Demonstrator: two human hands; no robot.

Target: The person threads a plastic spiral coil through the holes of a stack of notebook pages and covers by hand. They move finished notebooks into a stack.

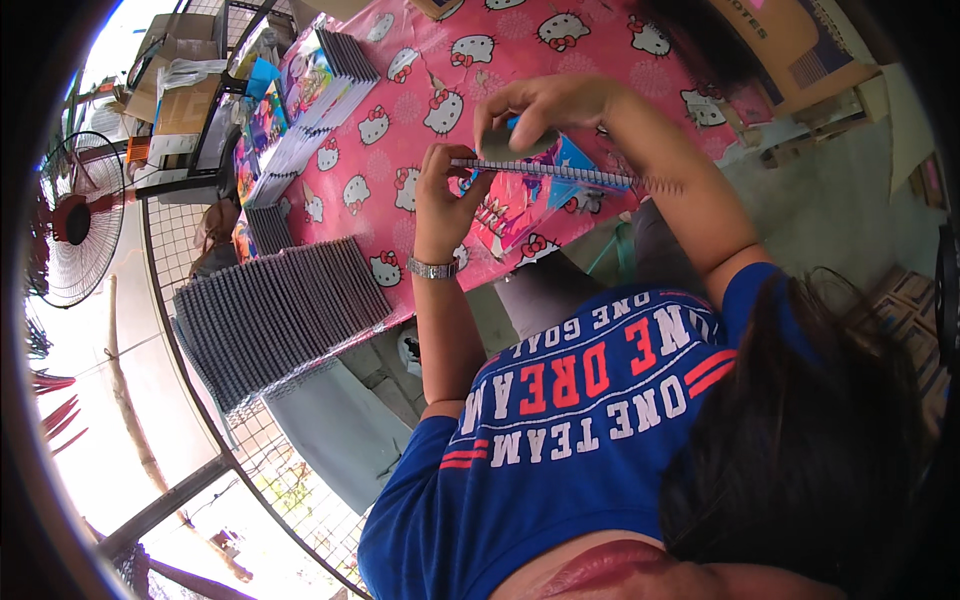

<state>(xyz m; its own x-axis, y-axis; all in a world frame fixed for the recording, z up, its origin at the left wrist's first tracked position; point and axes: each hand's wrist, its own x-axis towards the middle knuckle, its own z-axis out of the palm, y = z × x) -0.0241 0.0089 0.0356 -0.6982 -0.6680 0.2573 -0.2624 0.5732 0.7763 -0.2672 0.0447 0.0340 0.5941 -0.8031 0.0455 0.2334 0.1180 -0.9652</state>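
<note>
A spiral notebook [530, 205] with a bright pink and blue cover is held up over the table, its bound edge toward the top. My left hand [455, 190], with a metal watch on the wrist, pinches the left end of that edge. A thin wire coil [660, 186] runs along the holes and sticks out past the notebook's right end. Above the bound edge, my right hand [540, 108] curls its fingers and thumb around a grey-green rounded piece [508, 146]; a bit of blue shows beside the thumb. Whether this piece touches the coil I cannot tell.
The table has a pink cartoon-cat cover [370, 165]. On its left lie a dark-coiled stack of notebooks [285, 310] and more notebooks with colourful covers [300, 95]. A cardboard box [795, 55] stands at the far right. Left of the table are a fan [75, 218] and wire mesh [300, 510].
</note>
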